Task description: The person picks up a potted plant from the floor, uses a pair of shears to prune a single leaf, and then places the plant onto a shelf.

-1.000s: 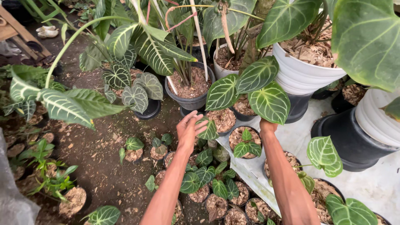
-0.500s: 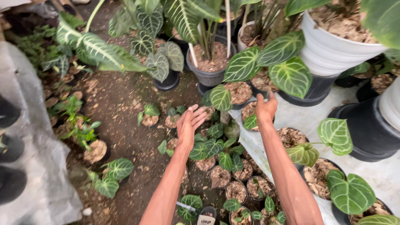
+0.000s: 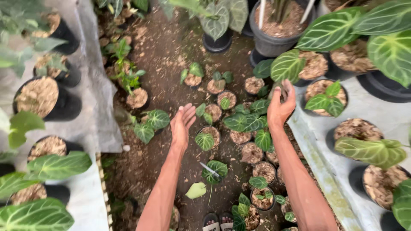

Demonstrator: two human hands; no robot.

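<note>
Left to right, seen from the head camera over a nursery floor of bare soil. Far left: black pots of brown mulch [image 3: 37, 95] on grey sheeting, with broad veined leaves [image 3: 36, 216] at the lower left corner; not in frame a second ago, brought in as the view swung left and tipped down. Left hand [image 3: 182, 124]: now drawn back from the seedling cluster it hovered over half a second ago, arm stretched forward from the bottom edge, palm turned inward and up, fingers [image 3: 187, 112] together, extended and released, holding nothing, above bare soil near a small pot with two dark heart-shaped leaves [image 3: 150, 122]. Centre: seedling pots [image 3: 239, 128] packed along the soil, untouched and in place as before. Right hand [image 3: 280, 107]: advanced slightly, arm raised from the lower right, back of hand to camera, fingers curled loosely at a pale-veined leaf [image 3: 287, 65]; whether pinching its stem or merely touching cannot be told. Right: larger pots on the pale sheet edge [image 3: 342, 179].
</note>
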